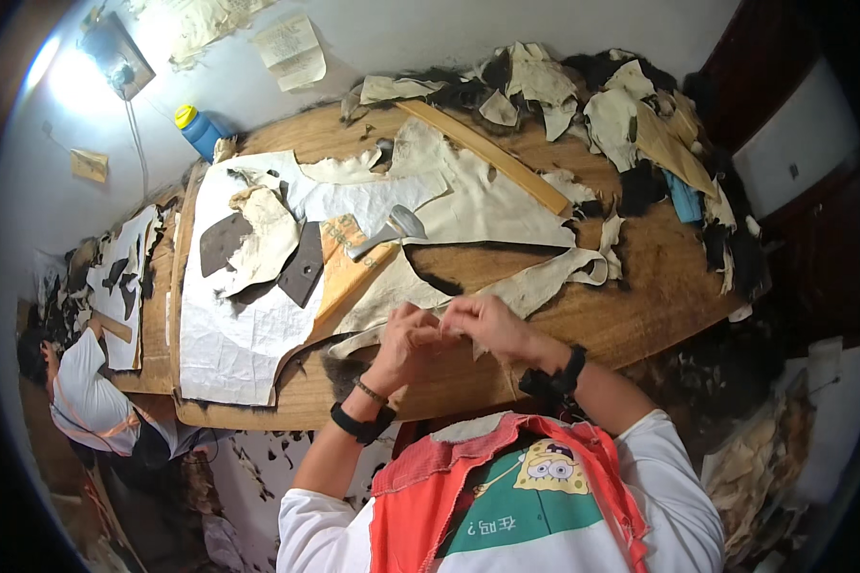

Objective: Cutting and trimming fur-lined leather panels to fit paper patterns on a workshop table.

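Close together at the near edge of the table, my left hand (409,339) and my right hand (492,327) are both closed, fingertips almost meeting. Whatever they pinch is too small or hidden to make out. Just beyond them lies a cream hide (449,191) with dark fur showing along its edges. One long strip of the hide (535,286) reaches right from my hands. Left of the hide, a tan printed piece (349,272) sits beneath a grey tool with a curved head (406,222).
White pattern sheets (225,358) carry dark templates (302,265) and a hide scrap (264,239). A wooden ruler (487,158) lies across the hide. Scraps and fur (545,81) pile along the far edge, near a blue bottle (199,132). Another person (91,392) works at far left.
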Action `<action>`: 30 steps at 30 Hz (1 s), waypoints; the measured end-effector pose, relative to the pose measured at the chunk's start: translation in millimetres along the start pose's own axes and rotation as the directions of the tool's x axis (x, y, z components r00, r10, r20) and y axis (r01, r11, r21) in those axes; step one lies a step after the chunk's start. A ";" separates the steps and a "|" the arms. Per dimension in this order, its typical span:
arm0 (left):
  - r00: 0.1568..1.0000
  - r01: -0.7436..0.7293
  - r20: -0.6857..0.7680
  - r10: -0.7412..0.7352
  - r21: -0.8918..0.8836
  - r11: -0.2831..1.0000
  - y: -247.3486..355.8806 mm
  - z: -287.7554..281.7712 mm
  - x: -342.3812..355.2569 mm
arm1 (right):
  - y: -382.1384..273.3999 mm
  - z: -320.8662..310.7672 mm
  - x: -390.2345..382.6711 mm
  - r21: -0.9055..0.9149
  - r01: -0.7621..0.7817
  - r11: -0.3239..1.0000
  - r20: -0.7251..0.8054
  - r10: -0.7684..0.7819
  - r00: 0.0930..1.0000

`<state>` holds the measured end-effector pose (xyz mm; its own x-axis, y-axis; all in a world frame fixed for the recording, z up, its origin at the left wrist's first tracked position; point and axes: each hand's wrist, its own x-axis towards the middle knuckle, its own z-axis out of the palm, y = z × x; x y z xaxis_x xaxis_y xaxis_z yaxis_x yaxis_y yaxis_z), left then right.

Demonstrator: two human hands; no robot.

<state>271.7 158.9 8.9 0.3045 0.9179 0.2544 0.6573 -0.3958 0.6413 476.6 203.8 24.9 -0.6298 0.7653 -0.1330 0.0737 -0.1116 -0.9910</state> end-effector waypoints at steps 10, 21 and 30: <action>0.937 0.318 -0.180 -0.299 0.089 0.944 -9.5 24.9 20.4 | 10.8 8.3 -27.4 -0.661 0.019 0.750 -0.035 -0.056 0.998; 0.958 0.234 -0.171 -0.228 0.011 0.972 -17.3 23.9 17.0 | -50.5 -41.1 -76.5 -0.438 0.145 0.887 0.226 -0.047 0.973; 0.980 0.189 -0.093 -0.178 0.132 0.973 -11.9 39.1 14.3 | -23.1 -69.7 -109.4 -0.667 0.104 0.738 0.082 -0.066 0.994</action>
<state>295.2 175.6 -23.5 0.1175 0.9722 0.2025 0.7882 -0.2154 0.5766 597.7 166.9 61.3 -0.6945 0.7165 -0.0656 0.5047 0.4203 -0.7541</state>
